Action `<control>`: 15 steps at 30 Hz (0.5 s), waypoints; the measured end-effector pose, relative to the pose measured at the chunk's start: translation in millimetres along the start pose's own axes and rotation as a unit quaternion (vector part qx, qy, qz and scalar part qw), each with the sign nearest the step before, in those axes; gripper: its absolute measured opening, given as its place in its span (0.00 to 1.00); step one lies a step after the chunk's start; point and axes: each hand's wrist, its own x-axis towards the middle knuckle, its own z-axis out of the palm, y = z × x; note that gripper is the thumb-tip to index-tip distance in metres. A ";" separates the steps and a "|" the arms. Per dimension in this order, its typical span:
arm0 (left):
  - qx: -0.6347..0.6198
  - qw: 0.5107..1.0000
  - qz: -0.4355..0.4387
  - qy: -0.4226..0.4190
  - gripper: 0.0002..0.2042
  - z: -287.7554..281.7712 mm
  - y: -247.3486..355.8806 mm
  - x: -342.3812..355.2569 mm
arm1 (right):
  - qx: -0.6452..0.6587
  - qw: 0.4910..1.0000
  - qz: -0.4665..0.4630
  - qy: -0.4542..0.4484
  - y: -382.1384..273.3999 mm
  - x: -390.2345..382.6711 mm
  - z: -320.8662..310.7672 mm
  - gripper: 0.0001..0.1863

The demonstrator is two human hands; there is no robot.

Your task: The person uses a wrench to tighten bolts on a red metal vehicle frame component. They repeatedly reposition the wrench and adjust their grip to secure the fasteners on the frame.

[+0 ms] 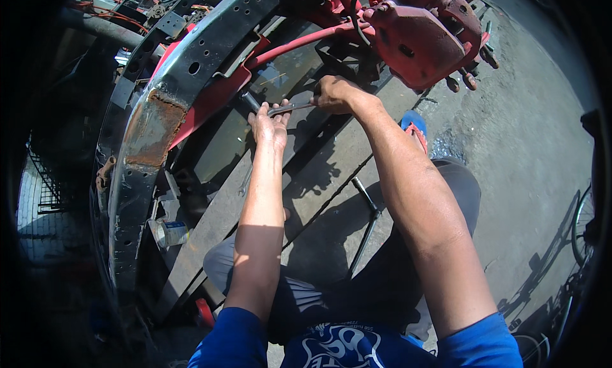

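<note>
My right hand (336, 95) is closed round one end of a metal wrench (294, 106). At the wrench's other end is my left hand (271, 127), palm up, its fingers curled up around the tool's head. Just beyond those fingertips a short dark metal cylinder (250, 101) points toward the red underside part (213, 103) of a vehicle frame. Whether the wrench is seated on that cylinder cannot be made out. Both hands are beside the curved black frame rail (220, 33), below a red rod (299, 44).
A heavy red wheel-hub assembly (414, 46) hangs at the upper right. The rail carries a rusty plate (155, 129). Below lie a long beam (207, 240), another spanner (244, 184), a T-shaped metal bar (368, 218) and a tin can (171, 233). A bicycle wheel (581, 224) stands far right.
</note>
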 end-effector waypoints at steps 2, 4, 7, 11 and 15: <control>0.028 0.997 0.067 0.001 0.13 -36.0 -16.9 -55.1 | -0.061 0.982 -0.034 -0.175 23.4 -1.9 -5.8 0.25; 0.140 0.989 0.017 -0.045 0.14 -85.5 -31.3 -105.8 | 0.013 0.977 0.012 -0.213 56.6 -8.2 8.3 0.24; 0.379 0.913 -0.126 -0.083 0.16 -162.1 -74.8 -149.9 | -0.127 0.958 0.098 -0.238 103.2 -12.0 62.0 0.20; 0.713 0.689 -0.103 -0.081 0.17 -263.2 -160.2 -171.0 | -0.106 0.948 0.273 -0.121 156.4 -74.1 201.3 0.18; 0.767 0.608 -0.200 -0.040 0.20 -342.8 -208.3 -177.2 | -0.023 0.913 0.382 -0.143 179.6 -125.5 300.3 0.25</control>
